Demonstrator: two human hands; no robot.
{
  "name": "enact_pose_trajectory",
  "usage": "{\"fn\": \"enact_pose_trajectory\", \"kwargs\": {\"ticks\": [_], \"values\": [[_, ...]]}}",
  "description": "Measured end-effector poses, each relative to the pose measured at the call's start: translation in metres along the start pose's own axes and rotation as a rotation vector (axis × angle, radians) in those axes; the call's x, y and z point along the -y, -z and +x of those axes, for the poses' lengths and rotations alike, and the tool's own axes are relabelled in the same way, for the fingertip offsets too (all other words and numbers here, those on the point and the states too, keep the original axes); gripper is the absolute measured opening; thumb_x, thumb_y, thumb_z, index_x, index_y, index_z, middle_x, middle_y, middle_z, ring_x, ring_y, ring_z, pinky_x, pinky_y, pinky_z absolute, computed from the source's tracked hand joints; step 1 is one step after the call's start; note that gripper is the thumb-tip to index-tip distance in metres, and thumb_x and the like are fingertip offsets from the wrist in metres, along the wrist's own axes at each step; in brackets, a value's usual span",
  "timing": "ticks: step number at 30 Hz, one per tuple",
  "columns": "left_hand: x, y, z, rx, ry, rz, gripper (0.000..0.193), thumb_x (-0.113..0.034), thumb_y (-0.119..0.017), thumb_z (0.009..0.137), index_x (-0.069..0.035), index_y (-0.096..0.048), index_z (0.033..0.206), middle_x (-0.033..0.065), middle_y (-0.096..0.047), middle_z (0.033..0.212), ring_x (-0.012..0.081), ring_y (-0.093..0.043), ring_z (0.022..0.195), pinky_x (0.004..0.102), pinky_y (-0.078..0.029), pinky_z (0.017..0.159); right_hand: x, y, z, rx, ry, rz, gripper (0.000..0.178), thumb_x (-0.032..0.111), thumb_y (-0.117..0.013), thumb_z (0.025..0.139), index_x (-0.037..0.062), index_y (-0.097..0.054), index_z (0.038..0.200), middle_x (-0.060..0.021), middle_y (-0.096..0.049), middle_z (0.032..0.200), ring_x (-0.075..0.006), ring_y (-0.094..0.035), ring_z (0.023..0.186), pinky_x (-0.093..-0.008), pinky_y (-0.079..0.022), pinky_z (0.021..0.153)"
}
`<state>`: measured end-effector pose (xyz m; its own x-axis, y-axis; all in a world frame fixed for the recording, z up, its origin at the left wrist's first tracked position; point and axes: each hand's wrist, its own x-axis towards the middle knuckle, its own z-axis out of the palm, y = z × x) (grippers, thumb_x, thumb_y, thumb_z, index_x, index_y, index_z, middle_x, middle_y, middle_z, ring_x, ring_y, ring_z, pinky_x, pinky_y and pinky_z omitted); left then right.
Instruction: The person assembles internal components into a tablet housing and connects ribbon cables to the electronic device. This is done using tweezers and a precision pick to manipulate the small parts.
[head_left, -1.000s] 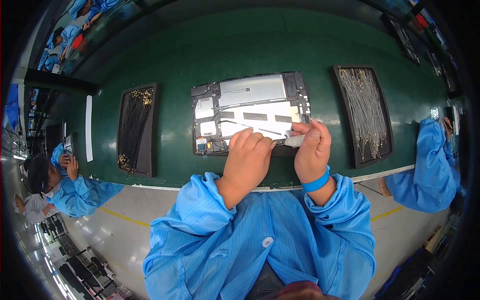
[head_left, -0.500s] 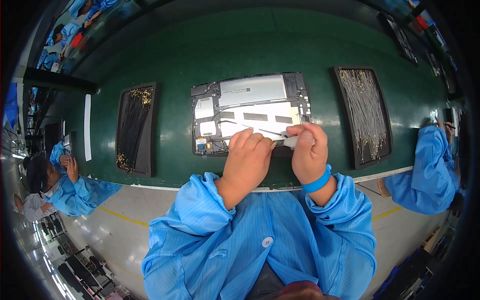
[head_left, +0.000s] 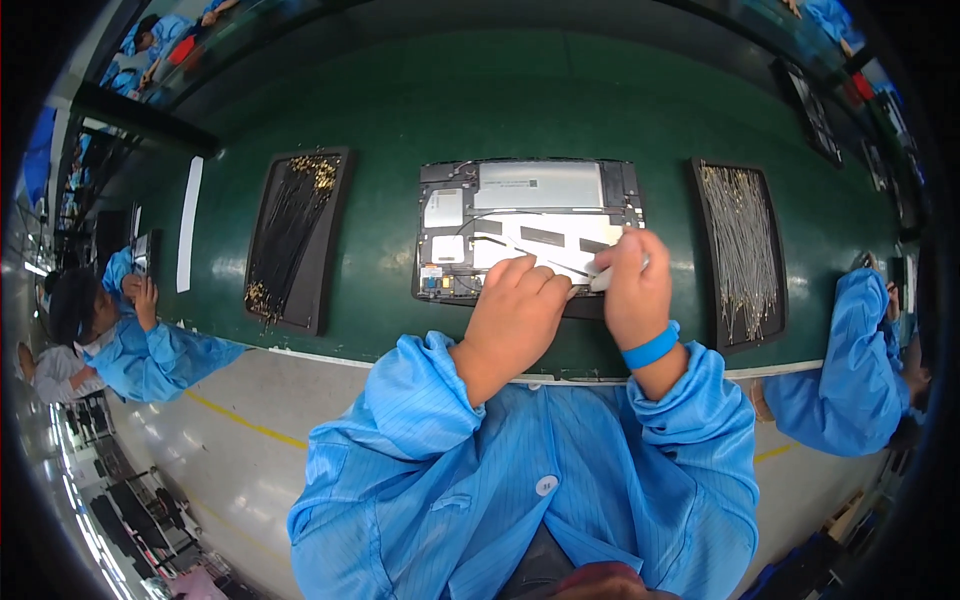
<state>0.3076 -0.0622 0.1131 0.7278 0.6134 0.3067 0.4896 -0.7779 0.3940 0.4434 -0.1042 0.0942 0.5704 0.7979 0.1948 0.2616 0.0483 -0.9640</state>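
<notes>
Opened tablet lies near frame centre, your left hand hiding part of its lower edge; whether those fingers grip, I cannot tell. Your right hand pinches a whitish object, mostly covered. Black cables lie frame left, grey cables right; a far-right co-worker fades into darkness.

The tablet is black, silver and white, the table around it green, the wires left of it black with gold ends, the wires right of it grey, the smock below it finely striped blue.
</notes>
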Motion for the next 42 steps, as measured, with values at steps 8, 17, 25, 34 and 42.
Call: {"fn": "enact_pose_trajectory", "kwargs": {"ticks": [8,17,25,34,42], "values": [[0.057,0.046,-0.002,-0.120,0.278,0.189,0.024,-0.015,-0.053,0.075,0.002,-0.054,0.093,0.0154,-0.056,0.077,0.0311,-0.051,0.074,0.0387,-0.040,0.067,0.018,0.049,0.002,0.007,-0.473,0.171,0.036,0.024,-0.044,0.085,-0.0006,-0.041,0.112,-0.0107,-0.057,0.078,-0.0128,-0.053,0.067,-0.0226,-0.043,0.058],[0.056,0.052,-0.051,0.031,0.612,-0.014,0.040,-0.022,-0.045,0.081,0.007,-0.045,0.109,0.0260,-0.049,0.102,0.0382,-0.042,0.100,0.0388,-0.034,0.085,0.016,0.041,-0.020,0.105,-0.495,-0.287,0.040,0.028,-0.047,0.081,-0.0036,-0.049,0.106,-0.0167,-0.058,0.093,-0.0210,-0.054,0.088,-0.0257,-0.039,0.077],[0.060,0.050,-0.052,-0.013,0.737,-0.101,0.041,-0.024,-0.043,0.082,0.006,-0.045,0.109,0.0262,-0.048,0.104,0.0421,-0.040,0.102,0.0414,-0.032,0.087,0.007,0.040,-0.056,-0.057,-0.575,-0.113,0.034,0.022,-0.050,0.081,-0.0058,-0.052,0.100,-0.0110,-0.059,0.089,-0.0094,-0.053,0.062,-0.0222,-0.043,0.059],[0.059,0.049,-0.053,-0.024,0.724,-0.171,0.041,-0.024,-0.043,0.083,0.006,-0.045,0.110,0.0247,-0.049,0.104,0.0434,-0.038,0.104,0.0412,-0.031,0.088,0.006,0.039,-0.044,0.007,-0.602,-0.212,0.033,0.023,-0.050,0.081,-0.0018,-0.053,0.102,-0.0087,-0.057,0.077,-0.0105,-0.053,0.057,-0.0230,-0.043,0.055],[0.055,0.046,-0.055,-0.005,0.720,-0.167,0.042,-0.025,-0.043,0.083,0.007,-0.043,0.111,0.0247,-0.048,0.106,0.0441,-0.036,0.106,0.0421,-0.030,0.090,0.011,0.046,-0.035,0.026,-0.731,-0.110,0.037,0.027,-0.050,0.081,0.0004,-0.052,0.107,-0.0036,-0.051,0.067,-0.0090,-0.048,0.049,-0.0216,-0.041,0.048]]}}
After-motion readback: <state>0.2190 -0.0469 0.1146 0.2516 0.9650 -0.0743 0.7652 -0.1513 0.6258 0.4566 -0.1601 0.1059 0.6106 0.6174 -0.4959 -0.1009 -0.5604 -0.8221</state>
